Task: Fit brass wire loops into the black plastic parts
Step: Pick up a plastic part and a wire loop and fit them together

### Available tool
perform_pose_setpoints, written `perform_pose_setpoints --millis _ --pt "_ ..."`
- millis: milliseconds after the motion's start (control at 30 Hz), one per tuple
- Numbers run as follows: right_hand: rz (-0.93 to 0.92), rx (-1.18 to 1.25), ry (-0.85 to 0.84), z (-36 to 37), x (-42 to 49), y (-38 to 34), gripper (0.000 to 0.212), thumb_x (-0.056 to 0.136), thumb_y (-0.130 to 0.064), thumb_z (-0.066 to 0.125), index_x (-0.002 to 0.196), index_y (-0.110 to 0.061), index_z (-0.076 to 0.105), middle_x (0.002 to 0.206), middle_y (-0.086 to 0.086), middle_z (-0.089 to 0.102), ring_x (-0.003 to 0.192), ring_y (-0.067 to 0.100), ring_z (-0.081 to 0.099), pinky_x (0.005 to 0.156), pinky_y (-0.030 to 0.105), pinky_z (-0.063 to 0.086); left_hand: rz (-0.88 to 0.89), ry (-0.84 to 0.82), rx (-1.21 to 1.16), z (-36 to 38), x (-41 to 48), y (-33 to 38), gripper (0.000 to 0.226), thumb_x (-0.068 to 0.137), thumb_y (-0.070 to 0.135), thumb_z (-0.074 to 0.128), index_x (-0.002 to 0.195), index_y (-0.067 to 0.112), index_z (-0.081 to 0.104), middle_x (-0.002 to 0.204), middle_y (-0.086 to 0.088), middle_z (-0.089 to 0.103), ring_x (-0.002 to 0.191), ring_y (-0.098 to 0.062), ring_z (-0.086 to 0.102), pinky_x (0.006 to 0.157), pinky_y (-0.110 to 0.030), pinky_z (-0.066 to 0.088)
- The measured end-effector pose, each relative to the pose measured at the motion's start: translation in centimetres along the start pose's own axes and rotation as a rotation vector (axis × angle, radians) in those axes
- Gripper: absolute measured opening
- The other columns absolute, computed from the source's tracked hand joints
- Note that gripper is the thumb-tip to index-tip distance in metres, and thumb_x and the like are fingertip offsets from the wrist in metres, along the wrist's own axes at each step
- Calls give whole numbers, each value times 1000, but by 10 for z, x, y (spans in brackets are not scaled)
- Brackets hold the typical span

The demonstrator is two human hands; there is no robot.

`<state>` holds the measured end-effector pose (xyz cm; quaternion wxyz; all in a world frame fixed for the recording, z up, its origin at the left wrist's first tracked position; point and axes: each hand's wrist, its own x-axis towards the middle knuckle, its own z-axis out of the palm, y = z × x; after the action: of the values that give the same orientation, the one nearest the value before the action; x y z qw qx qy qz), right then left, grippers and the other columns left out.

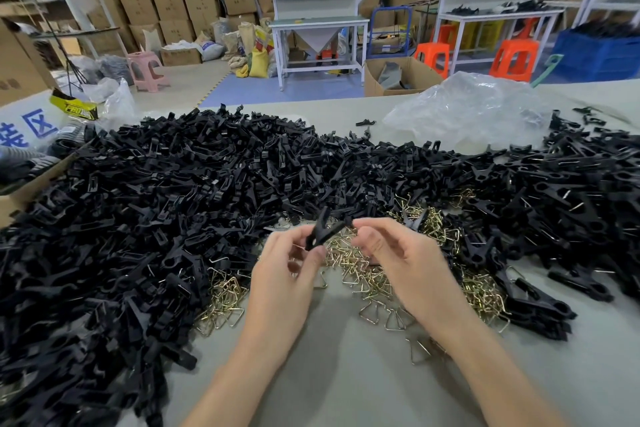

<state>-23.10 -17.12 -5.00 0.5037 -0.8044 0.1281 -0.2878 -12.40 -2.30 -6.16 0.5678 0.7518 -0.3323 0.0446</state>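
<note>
Brass wire loops of triangular shape (363, 276) lie in a loose heap on the grey table top (346, 378), in the middle and near the person. Just above this heap both hands hold one black plastic clip part (323, 230), which is tilted, with its forked end pointing far. The left hand (287, 270) pinches the near end of the part between the thumb and the curled fingers. The right hand (391, 250) pinches the right end of it with its fingertips. I cannot tell if this hand holds also a loop. A big pile of the same black plastic parts (166, 204) covers the left and far side of the table, and more of them (575, 204) lie on the right. A crumpled clear plastic bag (467, 111) rests on the far right.
</note>
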Motion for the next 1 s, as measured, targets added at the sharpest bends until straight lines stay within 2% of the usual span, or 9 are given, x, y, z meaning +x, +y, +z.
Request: perform_pose_setpoints --millis 67,167,267,400,633,767,867,933,1000 --pt "-67 -300 98 -8 -2 2 21 96 -46 59 113 -39 69 89 -26 68 81 -5 59 76 11 46 -45 29 -16 -3 2 -3 37 93 21 70 98 55 57 100 21 60 91 1 60 75 -6 42" --pt "4 -776 -130 -5 -3 7 41 94 -61 53 131 -43 59 118 -23 53 110 2 42 103 27 34 -69 17 -36 -2 2 -5 33 93 22 70 99 52 57 101 17 60 92 1 59 74 -5 43" --pt "28 -951 -214 6 -5 13 50 94 -69 45 137 -45 53 127 -18 47 119 12 40 101 33 29 -63 0 -20 -1 3 -5 33 93 23 70 98 53 57 100 22 57 92 4 59 71 -4 43" --pt "10 -907 -146 10 -3 13 38 94 -65 48 125 -45 56 117 -19 51 113 11 43 96 32 30 -64 -9 -58 0 2 -4 34 93 19 70 99 51 58 99 15 58 90 5 59 64 -3 45" --pt "-39 -749 -58 7 -7 9 7 97 -48 54 97 -43 51 99 -23 58 98 5 43 86 27 26 -48 -32 -2 0 2 -6 30 93 22 70 101 49 59 100 22 56 89 2 59 70 -5 41" --pt "-11 -500 -26 8 -4 7 11 95 -35 66 91 -44 60 88 -28 63 99 -5 50 86 19 36 -42 -31 -8 0 1 -5 33 94 21 69 100 51 59 98 18 57 88 1 60 72 -6 43" --pt "5 -304 49 7 -3 4 17 93 -20 71 98 -37 73 95 -33 67 94 -9 63 83 10 46 -39 -37 -7 0 1 -3 35 94 21 69 100 54 58 99 19 56 87 1 60 71 -5 42" --pt "1 -277 87 6 -2 4 20 94 -15 71 100 -34 76 94 -30 71 92 -12 65 83 10 48 -34 -37 -2 0 1 -3 32 94 20 69 104 49 61 100 19 55 86 0 59 70 -5 41" --pt "-2 -295 98 5 -2 3 17 94 -18 70 98 -32 77 104 -28 70 93 -9 65 85 14 50 -33 -39 5 0 1 -4 28 94 19 69 107 43 63 101 20 54 86 -1 59 71 -6 42"
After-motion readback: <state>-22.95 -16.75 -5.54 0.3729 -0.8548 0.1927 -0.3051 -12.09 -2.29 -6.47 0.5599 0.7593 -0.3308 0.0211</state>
